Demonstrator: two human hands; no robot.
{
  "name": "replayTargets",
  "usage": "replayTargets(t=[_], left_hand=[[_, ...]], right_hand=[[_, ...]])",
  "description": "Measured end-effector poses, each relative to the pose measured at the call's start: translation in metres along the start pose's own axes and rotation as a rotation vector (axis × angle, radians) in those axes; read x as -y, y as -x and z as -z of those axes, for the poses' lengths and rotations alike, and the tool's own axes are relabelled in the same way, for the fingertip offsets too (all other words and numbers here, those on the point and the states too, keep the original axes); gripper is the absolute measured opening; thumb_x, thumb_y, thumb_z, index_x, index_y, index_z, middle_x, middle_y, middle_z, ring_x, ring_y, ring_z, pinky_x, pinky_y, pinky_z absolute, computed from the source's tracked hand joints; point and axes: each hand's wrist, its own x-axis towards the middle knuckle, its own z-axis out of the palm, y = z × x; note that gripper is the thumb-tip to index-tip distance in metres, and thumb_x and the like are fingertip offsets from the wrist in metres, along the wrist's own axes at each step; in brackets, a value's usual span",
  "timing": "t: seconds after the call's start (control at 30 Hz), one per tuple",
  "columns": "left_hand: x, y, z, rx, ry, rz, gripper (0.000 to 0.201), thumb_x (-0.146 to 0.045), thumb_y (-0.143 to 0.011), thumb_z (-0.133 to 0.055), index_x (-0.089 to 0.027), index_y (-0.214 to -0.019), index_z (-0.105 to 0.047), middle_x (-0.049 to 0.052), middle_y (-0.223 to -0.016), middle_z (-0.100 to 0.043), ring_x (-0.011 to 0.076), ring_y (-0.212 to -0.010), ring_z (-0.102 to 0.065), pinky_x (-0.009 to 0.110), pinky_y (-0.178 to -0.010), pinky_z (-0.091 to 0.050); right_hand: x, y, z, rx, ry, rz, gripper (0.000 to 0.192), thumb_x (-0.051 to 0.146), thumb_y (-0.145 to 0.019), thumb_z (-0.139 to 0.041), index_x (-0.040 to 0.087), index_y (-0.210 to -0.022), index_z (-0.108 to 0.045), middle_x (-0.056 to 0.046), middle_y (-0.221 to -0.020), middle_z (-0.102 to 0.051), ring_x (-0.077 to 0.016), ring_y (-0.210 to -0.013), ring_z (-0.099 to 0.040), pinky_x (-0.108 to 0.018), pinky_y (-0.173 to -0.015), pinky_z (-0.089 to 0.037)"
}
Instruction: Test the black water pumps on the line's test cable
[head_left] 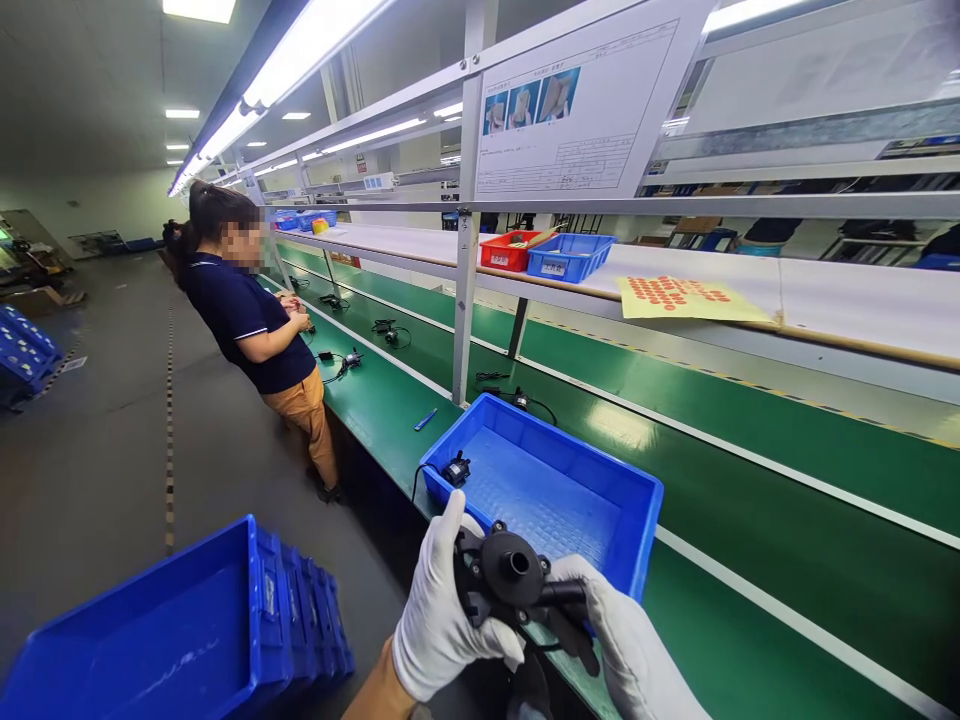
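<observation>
A black water pump (510, 568) with a round front and a short open pipe facing up is held over the near edge of a blue bin. My left hand (439, 610), in a white glove, wraps round its left side, the thumb underneath. My right hand (626, 640), gloved too, closes on the side spout at the pump's right. Inside the blue bin (645, 520) a second, smaller-looking black pump (455, 469) lies in the left corner, its cord hanging over the rim.
Several stacked blue bins (251, 600) stand at lower left. Pumps with cords (391, 335) lie along the green bench (360, 390), beside a blue pen-like tool (425, 419). A co-worker (240, 290) stands farther along. The shelf carries red (504, 252) and blue trays (571, 260) and a sticker sheet (686, 298).
</observation>
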Motion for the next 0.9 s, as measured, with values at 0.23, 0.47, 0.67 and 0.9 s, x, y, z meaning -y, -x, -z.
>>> replayTargets(t=[0.23, 0.47, 0.67, 0.9], left_hand=[[-0.007, 0.001, 0.0, 0.01, -0.066, 0.021, 0.126, -0.089, -0.064, -0.06, -0.021, -0.161, -0.018, 0.01, -0.113, -0.056, 0.0274, -0.098, -0.059, 0.043, -0.094, -0.045], [-0.021, 0.002, 0.011, 0.021, 0.226, 0.191, 0.125, -0.094, -0.063, -0.054, -0.018, -0.158, -0.029, 0.013, -0.12, -0.058, 0.0299, -0.106, -0.057, 0.044, -0.1, -0.044], [-0.027, 0.003, 0.03, -0.007, 0.378, 0.431, 0.066, -0.063, -0.102, -0.027, -0.017, -0.14, -0.056, 0.013, -0.119, -0.068, 0.0258, -0.107, -0.061, 0.043, -0.101, -0.046], [-0.032, -0.003, 0.033, 0.065, 0.216, 0.476, 0.067, -0.061, -0.092, -0.058, -0.022, -0.146, -0.051, 0.011, -0.151, -0.051, 0.0295, -0.142, -0.042, 0.044, -0.123, -0.025]], right_hand=[[0.015, -0.006, -0.003, -0.114, 0.091, -0.008, 0.068, 0.079, -0.094, -0.03, 0.023, -0.078, -0.065, -0.005, -0.075, -0.069, -0.0191, -0.067, -0.063, -0.028, -0.064, -0.054], [0.023, -0.016, -0.008, -0.103, -0.217, -0.318, 0.061, 0.078, -0.09, -0.045, 0.021, -0.066, -0.047, 0.001, -0.062, -0.049, -0.0113, -0.053, -0.042, -0.022, -0.049, -0.043], [0.015, -0.041, -0.013, 0.009, -0.687, -0.541, 0.073, 0.081, -0.077, -0.06, 0.022, -0.058, -0.021, 0.012, -0.043, -0.019, -0.0005, -0.035, -0.01, -0.016, -0.036, -0.013], [0.044, -0.034, -0.025, -0.04, -0.178, -0.328, 0.065, 0.078, -0.091, -0.043, 0.022, -0.058, -0.034, 0.004, -0.049, -0.036, -0.0094, -0.049, -0.025, -0.024, -0.047, -0.029]])
